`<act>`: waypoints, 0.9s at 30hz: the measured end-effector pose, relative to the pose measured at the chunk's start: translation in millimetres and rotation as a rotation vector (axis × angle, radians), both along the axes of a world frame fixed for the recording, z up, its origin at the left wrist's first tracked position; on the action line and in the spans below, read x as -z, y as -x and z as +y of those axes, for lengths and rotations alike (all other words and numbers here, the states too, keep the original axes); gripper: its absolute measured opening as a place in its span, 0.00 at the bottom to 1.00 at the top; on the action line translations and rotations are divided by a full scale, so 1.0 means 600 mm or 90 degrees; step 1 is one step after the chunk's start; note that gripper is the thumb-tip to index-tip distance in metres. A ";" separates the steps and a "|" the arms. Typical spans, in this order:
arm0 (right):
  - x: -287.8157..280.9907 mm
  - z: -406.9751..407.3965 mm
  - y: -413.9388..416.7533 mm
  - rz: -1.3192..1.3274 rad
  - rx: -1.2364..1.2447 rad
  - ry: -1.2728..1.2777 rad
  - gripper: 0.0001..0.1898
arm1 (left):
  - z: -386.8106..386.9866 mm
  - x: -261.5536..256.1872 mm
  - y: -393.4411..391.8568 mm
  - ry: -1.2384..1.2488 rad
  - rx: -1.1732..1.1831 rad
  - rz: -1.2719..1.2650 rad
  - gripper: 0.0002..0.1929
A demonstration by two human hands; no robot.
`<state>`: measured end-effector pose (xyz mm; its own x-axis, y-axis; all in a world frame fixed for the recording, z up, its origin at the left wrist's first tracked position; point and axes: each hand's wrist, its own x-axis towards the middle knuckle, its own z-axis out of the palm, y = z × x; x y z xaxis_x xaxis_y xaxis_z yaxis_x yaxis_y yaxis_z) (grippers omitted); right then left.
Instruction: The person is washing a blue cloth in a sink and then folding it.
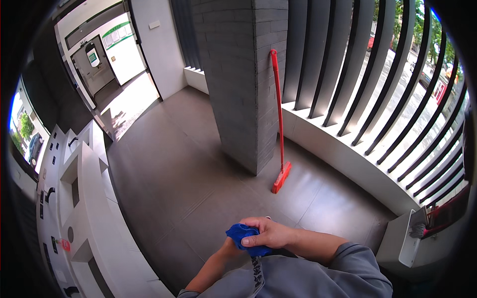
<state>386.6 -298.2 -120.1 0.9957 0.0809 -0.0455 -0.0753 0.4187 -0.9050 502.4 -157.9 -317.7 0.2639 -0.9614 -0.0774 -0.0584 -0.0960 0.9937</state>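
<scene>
A crumpled blue cloth point(242, 234) is bunched between my two hands, close to my body. My right hand point(268, 232) grips it from the right, with the thumb pressed over the fabric. Most of my left hand point(231, 245) is hidden behind the cloth and the right hand; its wrist comes up from below, and the hand seems to be closed around the cloth. A strap bearing writing point(257, 273) hangs down the front of my grey shirt point(298, 275).
A red broom point(278, 111) leans on a grey brick pillar point(238, 93). Along the left runs a white washbasin counter point(93, 201) with black taps and a red bottle point(65, 244). Slatted louvres point(346, 67) stand over a low ledge point(346, 160). A doorway point(126, 100) opens at the far left.
</scene>
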 end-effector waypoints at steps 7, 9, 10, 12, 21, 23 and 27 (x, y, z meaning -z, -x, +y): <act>0.045 -0.245 -0.165 0.051 0.190 -0.109 0.20 | -0.077 -0.068 -0.109 -0.212 -0.184 0.245 0.25; 0.082 -0.339 -0.221 0.124 0.251 0.228 0.18 | -0.094 -0.064 -0.142 -0.204 -0.256 0.340 0.23; 0.121 -0.392 -0.244 0.125 0.335 0.337 0.17 | -0.109 -0.072 -0.159 -0.136 -0.300 0.473 0.21; 0.190 -0.505 -0.288 0.113 0.467 0.438 0.15 | -0.142 -0.101 -0.194 -0.011 -0.328 0.623 0.22; 0.272 -0.873 -0.375 0.277 0.794 -0.338 0.30 | -0.202 -0.140 -0.274 0.140 -0.568 0.635 0.34; 0.315 -0.938 -0.392 0.305 0.757 -0.338 0.31 | -0.205 -0.156 -0.279 0.245 -0.597 0.650 0.36; 0.317 -0.950 -0.410 0.379 0.676 -0.217 0.28 | -0.167 -0.154 -0.276 0.264 -0.631 0.659 0.40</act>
